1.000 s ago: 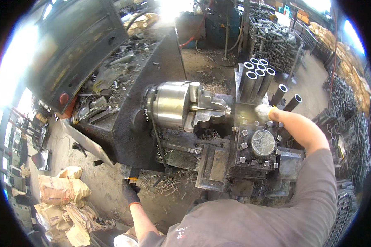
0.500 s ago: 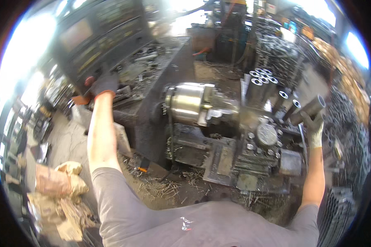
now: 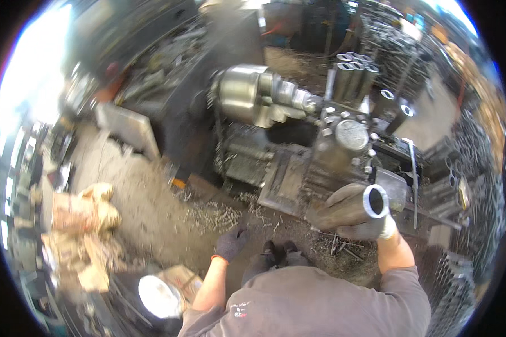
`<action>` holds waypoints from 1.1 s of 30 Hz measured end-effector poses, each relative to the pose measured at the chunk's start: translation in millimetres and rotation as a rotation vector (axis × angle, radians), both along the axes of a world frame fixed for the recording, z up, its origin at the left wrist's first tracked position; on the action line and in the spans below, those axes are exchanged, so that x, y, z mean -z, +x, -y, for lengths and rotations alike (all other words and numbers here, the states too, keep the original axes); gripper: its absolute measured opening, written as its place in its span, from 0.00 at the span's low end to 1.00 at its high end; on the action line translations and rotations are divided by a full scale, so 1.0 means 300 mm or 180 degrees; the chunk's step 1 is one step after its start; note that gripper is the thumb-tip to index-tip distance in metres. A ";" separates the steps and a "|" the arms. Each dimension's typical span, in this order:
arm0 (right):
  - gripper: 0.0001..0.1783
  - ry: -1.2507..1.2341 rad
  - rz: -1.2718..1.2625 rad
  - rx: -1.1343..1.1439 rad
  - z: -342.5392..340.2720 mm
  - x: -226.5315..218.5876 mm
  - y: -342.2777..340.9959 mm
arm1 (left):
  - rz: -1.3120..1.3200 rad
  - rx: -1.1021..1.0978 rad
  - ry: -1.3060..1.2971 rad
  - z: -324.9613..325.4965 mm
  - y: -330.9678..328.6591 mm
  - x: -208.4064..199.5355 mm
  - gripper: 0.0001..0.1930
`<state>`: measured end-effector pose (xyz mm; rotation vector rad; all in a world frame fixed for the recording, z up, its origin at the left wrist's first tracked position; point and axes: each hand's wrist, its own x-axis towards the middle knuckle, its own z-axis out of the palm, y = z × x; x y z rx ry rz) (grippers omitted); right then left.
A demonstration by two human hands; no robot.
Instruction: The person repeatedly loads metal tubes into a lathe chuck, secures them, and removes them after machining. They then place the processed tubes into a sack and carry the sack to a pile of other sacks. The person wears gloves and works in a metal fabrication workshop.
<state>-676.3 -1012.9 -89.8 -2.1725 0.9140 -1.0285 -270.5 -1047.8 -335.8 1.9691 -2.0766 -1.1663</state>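
My right hand (image 3: 371, 229), in a pale glove, is wrapped round a thick grey metal tube (image 3: 343, 212). The tube's bright ring-shaped end points up and to the right, and its other end reaches toward the lathe's carriage. My left hand (image 3: 231, 245), in a dark glove with an orange cuff, hangs low in front of my body, somewhat blurred. It appears to hold nothing, with its fingers loosely apart. Ahead is the lathe's shiny chuck (image 3: 239, 95), and right of it stands the tool post (image 3: 351, 135) with a round top and several bolts.
Several upright metal tubes (image 3: 351, 78) stand behind the tool post, with two more to their right. A metal plate (image 3: 129, 126) juts out at the left. Brown paper sacks (image 3: 76, 213) and a white round container (image 3: 158, 296) lie at lower left. Metal shavings (image 3: 216, 218) litter the floor.
My left hand has come away from the machine's control panel, down near my body. My right hand has brought the tube from the far right inward and nearer. The view has tilted down.
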 end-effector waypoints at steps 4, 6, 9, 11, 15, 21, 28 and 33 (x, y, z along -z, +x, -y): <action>0.26 0.1314 0.0097 -0.0001 -0.055 0.147 0.247 | 0.0394 -0.1443 0.0467 -0.549 0.347 0.400 0.25; 0.27 0.1380 -0.0576 -0.0466 -0.071 0.218 0.397 | 0.0328 -0.2605 0.0940 -0.877 0.516 0.558 0.24; 0.28 0.1196 -0.1136 -0.1046 -0.122 0.317 0.689 | 0.1050 -0.2276 0.1010 -1.379 0.690 0.702 0.23; 0.28 0.1122 -0.1393 -0.1587 -0.187 0.374 0.921 | 0.1193 -0.2819 0.1139 -1.656 0.697 0.743 0.23; 0.28 0.0878 -0.2154 -0.2732 -0.418 0.452 1.425 | -0.0373 -0.5364 0.0651 -2.127 0.579 0.717 0.25; 0.28 0.0141 -0.1893 -0.4547 -0.910 0.410 2.010 | 0.0420 -0.7098 0.0557 -2.584 0.201 0.727 0.21; 0.25 -0.0063 -0.1246 -0.5731 -1.478 0.335 2.582 | 0.1161 -1.0029 -0.2160 -2.580 -0.223 0.609 0.20; 0.25 0.0105 -0.1273 -0.6049 -1.719 0.434 2.877 | 0.3681 -1.1407 -0.1869 -2.544 -0.132 0.261 0.29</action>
